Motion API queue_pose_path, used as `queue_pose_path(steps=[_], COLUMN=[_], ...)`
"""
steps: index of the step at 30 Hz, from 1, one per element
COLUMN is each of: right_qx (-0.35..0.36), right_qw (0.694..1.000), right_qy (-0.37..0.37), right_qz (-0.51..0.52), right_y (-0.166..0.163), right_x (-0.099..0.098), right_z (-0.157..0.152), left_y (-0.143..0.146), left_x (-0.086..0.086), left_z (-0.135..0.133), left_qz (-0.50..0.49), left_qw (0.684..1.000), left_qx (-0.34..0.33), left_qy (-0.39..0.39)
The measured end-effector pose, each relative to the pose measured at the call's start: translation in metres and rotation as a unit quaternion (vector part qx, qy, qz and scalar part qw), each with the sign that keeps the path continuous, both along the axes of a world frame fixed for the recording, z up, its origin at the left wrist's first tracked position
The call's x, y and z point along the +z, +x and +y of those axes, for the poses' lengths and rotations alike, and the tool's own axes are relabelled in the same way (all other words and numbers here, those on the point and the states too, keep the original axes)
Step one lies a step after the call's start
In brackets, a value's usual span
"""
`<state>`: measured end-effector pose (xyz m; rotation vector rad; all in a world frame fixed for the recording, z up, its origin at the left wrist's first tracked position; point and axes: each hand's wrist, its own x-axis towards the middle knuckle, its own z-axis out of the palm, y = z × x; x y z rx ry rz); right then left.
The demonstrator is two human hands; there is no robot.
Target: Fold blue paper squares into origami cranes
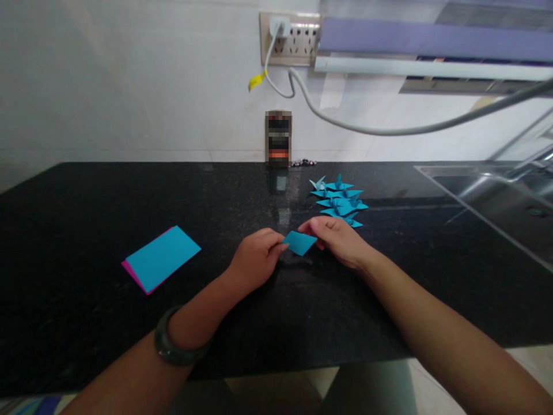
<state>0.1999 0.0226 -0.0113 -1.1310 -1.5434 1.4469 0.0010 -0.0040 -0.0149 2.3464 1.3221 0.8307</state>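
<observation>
A small folded blue paper is held just above the black stone counter between both hands. My left hand pinches its left corner with curled fingers. My right hand grips its right edge, fingers closed. A dark bangle sits on my left wrist. Just behind my right hand lies a pile of several folded blue paper cranes.
A stack of blue and pink paper sheets lies at the left. A phone leans on the white wall, below a socket strip with a cable. A steel sink is at the right.
</observation>
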Motion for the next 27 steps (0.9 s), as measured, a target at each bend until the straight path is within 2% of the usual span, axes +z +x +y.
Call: queue_pose_path(steps=[2,6,12,17,21,23,25,27], right_qx=[0.009,0.07,0.024,0.048,0.035,0.016,-0.003,-0.022], right_qw=[0.999,0.997,0.999,0.998,0.997,0.997,0.997,0.998], right_qy=[0.029,0.0,-0.015,-0.016,-0.018,-0.02,-0.027,-0.036], right_qz=[0.023,0.016,-0.024,-0.03,-0.066,-0.074,-0.066,-0.054], right_y=[-0.001,-0.004,-0.008,-0.009,-0.008,-0.007,-0.007,-0.006], right_x=[0.001,-0.001,-0.006,-0.003,-0.002,-0.004,-0.005,-0.006], right_z=[-0.002,-0.004,-0.003,-0.006,-0.006,-0.004,-0.002,0.001], left_y=[0.001,0.006,0.008,0.009,0.012,0.012,0.01,0.007], left_x=[0.001,0.001,0.0,0.005,0.006,0.004,0.003,0.003], left_z=[0.0,-0.001,-0.001,-0.003,-0.002,-0.001,0.0,0.0], left_qz=[-0.005,-0.031,-0.13,-0.194,-0.207,-0.19,-0.146,-0.066], left_qw=[0.999,0.989,0.95,0.92,0.911,0.919,0.948,0.982], left_qx=[0.0,-0.008,0.0,0.048,0.08,0.076,0.081,0.082], left_qy=[-0.038,-0.147,-0.284,-0.337,-0.347,-0.337,-0.27,-0.155])
